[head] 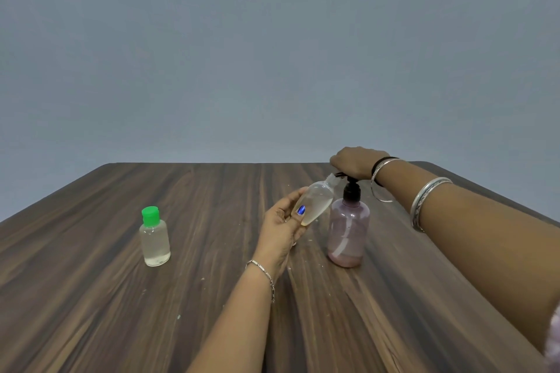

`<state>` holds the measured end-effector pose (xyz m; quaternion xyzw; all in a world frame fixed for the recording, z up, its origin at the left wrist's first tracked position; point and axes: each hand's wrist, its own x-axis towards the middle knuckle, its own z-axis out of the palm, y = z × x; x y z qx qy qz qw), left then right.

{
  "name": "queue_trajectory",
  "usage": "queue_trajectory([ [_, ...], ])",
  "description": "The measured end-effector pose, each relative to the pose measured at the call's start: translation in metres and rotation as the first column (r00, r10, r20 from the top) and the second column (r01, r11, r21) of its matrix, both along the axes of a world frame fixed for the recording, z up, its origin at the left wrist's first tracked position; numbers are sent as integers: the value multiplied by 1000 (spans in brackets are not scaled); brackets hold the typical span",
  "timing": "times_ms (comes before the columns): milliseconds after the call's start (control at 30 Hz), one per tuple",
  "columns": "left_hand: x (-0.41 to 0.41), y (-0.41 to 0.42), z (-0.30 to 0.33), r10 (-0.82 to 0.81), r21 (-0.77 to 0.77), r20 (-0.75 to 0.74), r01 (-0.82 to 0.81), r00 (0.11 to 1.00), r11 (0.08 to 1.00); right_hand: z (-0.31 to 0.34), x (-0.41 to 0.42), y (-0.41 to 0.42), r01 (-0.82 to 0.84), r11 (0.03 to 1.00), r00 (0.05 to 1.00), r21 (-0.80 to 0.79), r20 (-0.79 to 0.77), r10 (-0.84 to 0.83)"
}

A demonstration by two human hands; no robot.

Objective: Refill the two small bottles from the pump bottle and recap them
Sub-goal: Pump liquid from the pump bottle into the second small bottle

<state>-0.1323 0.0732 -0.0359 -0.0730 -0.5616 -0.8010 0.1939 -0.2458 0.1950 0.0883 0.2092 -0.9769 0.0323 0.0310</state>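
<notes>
Bottle with green cap (154,238) stands upright at far left on the wooden table (91,297), closed, clear liquid filling most of its body. Nothing touches it; it is well apart from both hands.

Left hand (283,228) sits at about 3 o'clock from the capped bottle, near table centre. Thumb and fingers curl round the uncapped small bottle (316,203), gripping its lower end. That bottle is lifted off the table and tilted, its open neck pointing toward 1 o'clock, up at the pump spout. Pale yellowish liquid lies in its low end. A thin chain bracelet (263,275) circles the left wrist.

Pump bottle (348,233) stands upright just beside the tilted bottle, at its 4 o'clock. Body is translucent pink-lilac with a black pump; a shallow layer of pink liquid remains at the bottom.

Right hand (356,162) rests on top of the pump head, palm down, pressing on it. Fingers seem to bend over the far side, though that side is hidden. Silver bangles (425,203) ring the right forearm.
</notes>
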Motion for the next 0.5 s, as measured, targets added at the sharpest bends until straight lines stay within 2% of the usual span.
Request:
queue_trajectory([
  [167,-1,0,0,-6,5,-8,6,1000,1000,-1,1,-3,-52,997,998,57,-29,54],
  [333,-1,-1,0,-4,8,-9,4,1000,1000,-6,5,-9,-46,982,992,185,-103,66],
  [500,-1,0,-2,1,-14,-6,-1,1000,1000,-14,-1,-3,-32,992,997,123,-71,41],
])
